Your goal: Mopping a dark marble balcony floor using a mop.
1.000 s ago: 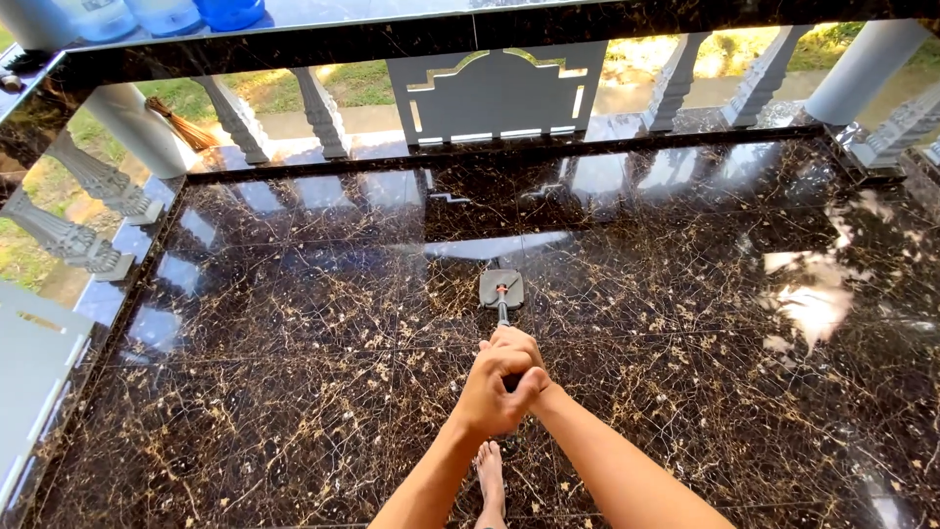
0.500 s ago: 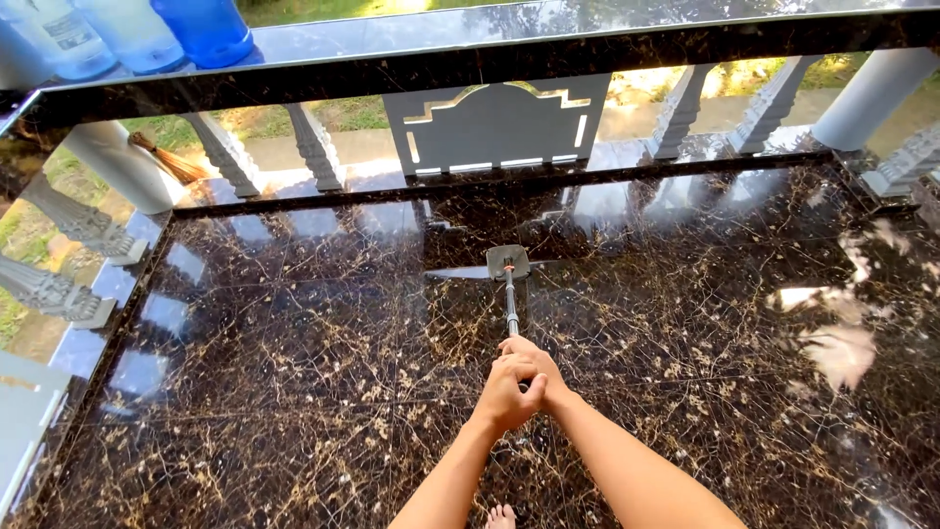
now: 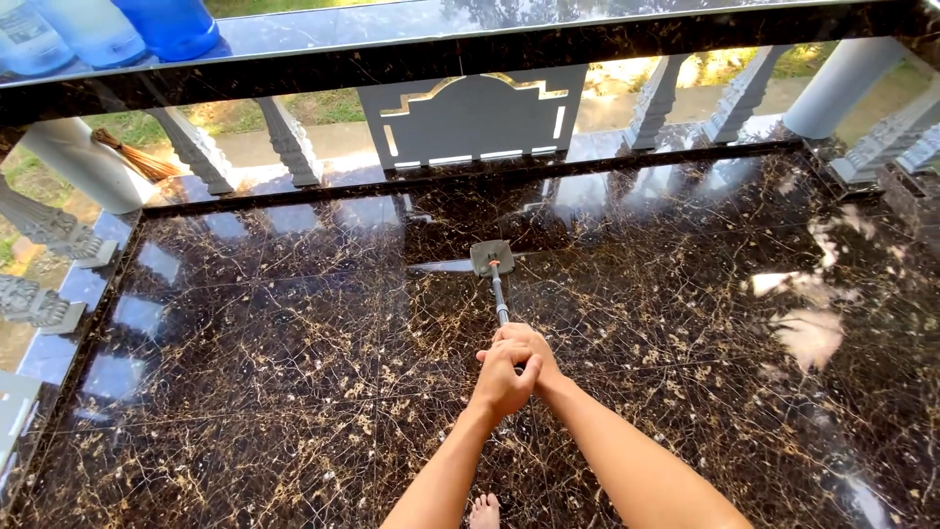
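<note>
the flat mop (image 3: 492, 259) lies with its grey pad flat on the dark marble floor (image 3: 245, 372), toward the far edge of the floor, a little short of the black kerb under the balustrade (image 3: 470, 118). its thin pole (image 3: 499, 302) runs straight back from the pad to the hands. the left hand (image 3: 501, 380) and right hand (image 3: 529, 351) stack one over the other at the near end of the pole, each grip wrapped fully shut around it, fingers curled tight with no gap showing.

judging by the reach of the arms and the wet gleam over the tiles, this looks like the far end of a mopping stroke. the next move would call for drawing the pad along the floor or turning it sideways, keeping it flat so it does not ride up on one edge.

ahead there is little room: the kerb and the white panel of the balustrade are near the pad. to the left the floor runs open to the white balusters (image 3: 39, 264) at its left edge; to the right it stays open as far as the column (image 3: 832, 83) at the far right corner. a bare foot (image 3: 483, 509) stands under the arms, at the near edge of the view. a small broom (image 3: 127, 157) lies outside the rail, and bottles (image 3: 162, 24) stand on the ledge above.
</note>
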